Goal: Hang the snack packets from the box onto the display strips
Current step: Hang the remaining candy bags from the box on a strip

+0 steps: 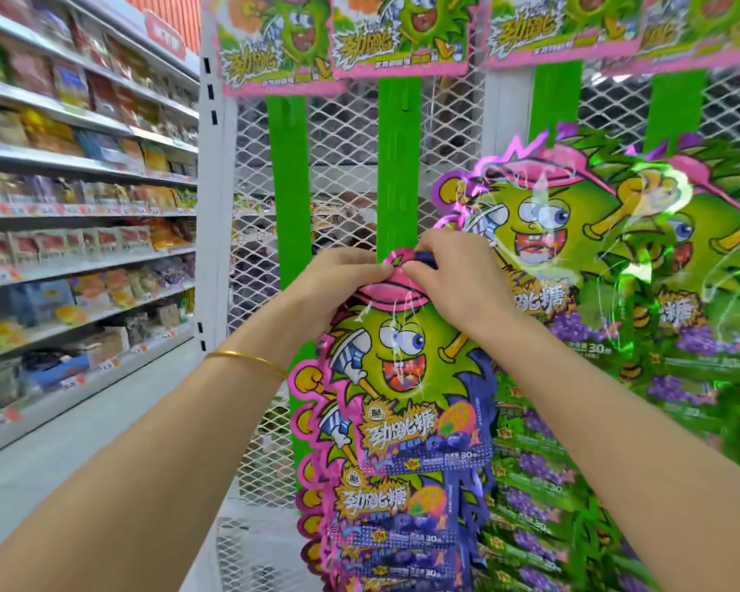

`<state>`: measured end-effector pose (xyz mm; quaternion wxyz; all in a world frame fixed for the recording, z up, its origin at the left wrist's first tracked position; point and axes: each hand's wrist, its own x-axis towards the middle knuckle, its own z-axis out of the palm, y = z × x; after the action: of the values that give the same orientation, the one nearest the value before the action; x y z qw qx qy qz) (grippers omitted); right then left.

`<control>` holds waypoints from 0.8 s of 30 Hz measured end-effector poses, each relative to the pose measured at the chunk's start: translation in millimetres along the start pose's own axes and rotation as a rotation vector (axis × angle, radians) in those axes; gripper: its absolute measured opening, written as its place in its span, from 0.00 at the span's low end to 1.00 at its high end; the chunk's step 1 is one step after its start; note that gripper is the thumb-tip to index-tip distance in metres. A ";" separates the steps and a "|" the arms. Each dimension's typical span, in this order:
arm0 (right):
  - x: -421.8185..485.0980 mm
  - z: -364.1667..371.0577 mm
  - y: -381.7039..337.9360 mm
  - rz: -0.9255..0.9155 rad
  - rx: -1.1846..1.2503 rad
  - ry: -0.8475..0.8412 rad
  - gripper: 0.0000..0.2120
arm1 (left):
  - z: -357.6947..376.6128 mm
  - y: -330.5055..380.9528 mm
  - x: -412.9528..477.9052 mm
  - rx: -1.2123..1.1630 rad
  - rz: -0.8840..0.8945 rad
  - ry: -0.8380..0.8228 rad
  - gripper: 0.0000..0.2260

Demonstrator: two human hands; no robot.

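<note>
The store shelves (82, 164) fill the nine o'clock side, stocked with blurred packaged goods. At twelve o'clock stands the white mesh rack (342, 164), which carries green strips. From two to four o'clock, hung packets (573, 232) overlap on the right-hand strips. The middle display strip (398, 164) runs down from twelve o'clock, and its lower part at six o'clock holds a stack of packets (385, 514). The snack packet (398, 365) sits at centre above that stack, its pink top against the strip. The left hand (334, 279) and right hand (453, 284) each have their grip pinched on that top edge, probably to steady the hanging hole onto a hook. The box is not in view.
</note>
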<state>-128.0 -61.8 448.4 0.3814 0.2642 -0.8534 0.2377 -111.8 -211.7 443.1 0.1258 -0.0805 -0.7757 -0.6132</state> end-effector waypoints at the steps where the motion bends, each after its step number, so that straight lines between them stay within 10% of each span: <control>1: -1.3 1.2 -0.4 -0.001 -0.001 -0.007 0.09 | -0.2 -0.6 0.7 -0.016 -0.001 0.012 0.10; 13: -24.7 13.3 3.5 0.058 -0.042 -0.139 0.10 | 9.4 -9.3 -10.3 0.164 0.158 0.185 0.15; 20: -107.6 5.9 -14.0 -0.104 -0.037 0.268 0.10 | 18.0 -89.7 -85.7 0.442 0.494 0.415 0.19; 24: -221.4 56.7 -13.1 0.013 0.216 -0.205 0.07 | 39.7 -191.3 -168.9 0.517 0.387 0.214 0.17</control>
<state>-23.4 -46.4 245.4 0.2601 0.3209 -0.8589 0.3027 -7.7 -213.0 206.7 0.3368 -0.1266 -0.8583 -0.3660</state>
